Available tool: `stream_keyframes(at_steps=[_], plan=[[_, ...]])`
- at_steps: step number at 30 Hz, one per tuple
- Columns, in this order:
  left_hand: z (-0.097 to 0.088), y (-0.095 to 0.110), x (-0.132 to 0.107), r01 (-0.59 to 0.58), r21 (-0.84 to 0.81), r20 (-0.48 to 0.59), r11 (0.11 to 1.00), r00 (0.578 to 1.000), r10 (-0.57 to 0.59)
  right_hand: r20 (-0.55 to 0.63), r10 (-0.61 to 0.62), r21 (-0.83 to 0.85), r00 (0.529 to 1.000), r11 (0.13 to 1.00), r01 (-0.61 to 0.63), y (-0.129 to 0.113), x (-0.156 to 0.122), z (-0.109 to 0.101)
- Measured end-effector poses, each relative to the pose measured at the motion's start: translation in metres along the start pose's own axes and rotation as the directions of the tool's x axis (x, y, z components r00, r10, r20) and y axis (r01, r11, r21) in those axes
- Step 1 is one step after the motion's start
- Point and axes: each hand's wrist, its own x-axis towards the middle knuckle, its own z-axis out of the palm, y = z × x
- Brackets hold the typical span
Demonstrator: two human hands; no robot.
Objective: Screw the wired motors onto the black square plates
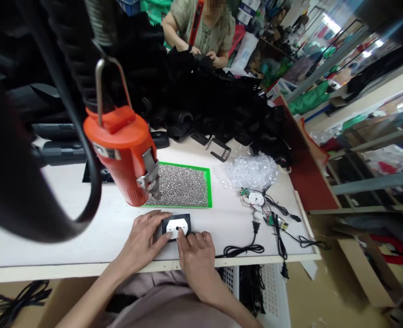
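Observation:
A black square housing [187, 220] lies flat on the table near its front edge. On top of it sits a white plate [171, 224] with cut corners and a dark centre hole. My left hand [146, 239] grips the housing from the left, fingers along its far side and thumb at the near corner. From the near right, my right hand [197, 253] presses its index fingertip on the plate beside the hole. Its other fingers are curled, and its thumb is hidden. An orange electric screwdriver [119, 155] hangs above, left of the hands.
Behind the housing is a green tray [210, 187] of small metal screws. To the right lie clear plastic pieces [254, 171], circuit boards and black power cords [245, 249]. Black plastic parts [215, 100] are heaped at the back, where another person [204, 32] works.

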Motion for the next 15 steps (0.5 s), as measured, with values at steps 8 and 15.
stream_keyframes(at_steps=[8, 15], plan=[[0.023, 0.011, 0.004, 0.15, 0.035, -0.135, 0.988, 0.98, -0.144, -0.051, 0.029, 0.085, 0.998, 0.996, -0.025, 0.002, 0.001, 0.001], [0.018, 0.014, 0.005, 0.165, 0.054, -0.105, 0.985, 0.982, -0.158, -0.166, 0.05, 0.159, 0.985, 0.987, -0.024, 0.005, -0.004, 0.011]])
